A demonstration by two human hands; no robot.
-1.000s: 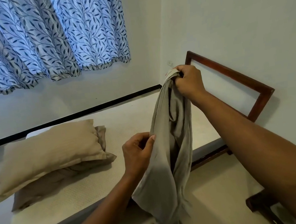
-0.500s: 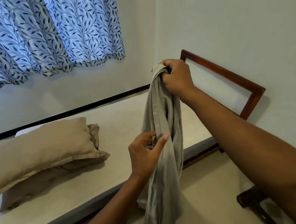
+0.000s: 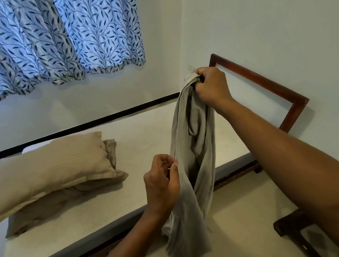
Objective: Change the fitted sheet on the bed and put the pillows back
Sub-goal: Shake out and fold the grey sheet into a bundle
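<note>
Holds up grey fitted sheet (image 3: 196, 142) at centre frame, right hand (image 3: 213, 88) clenched round its bunched top, left hand (image 3: 160, 183) pinching its edge lower down; at left, two pillows (image 3: 46, 168) stacked on bare mattress (image 3: 141, 136).

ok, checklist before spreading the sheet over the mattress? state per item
1. Right hand grips the top of the sheet: ok.
2. Left hand pinches the sheet's edge lower down: ok.
3. Mattress bare, no old sheet on it: ok.
4. Pillows off the mattress: not ok, two lie stacked on it.
5. Sheet corner found: cannot tell, the cloth hangs bunched.
</note>
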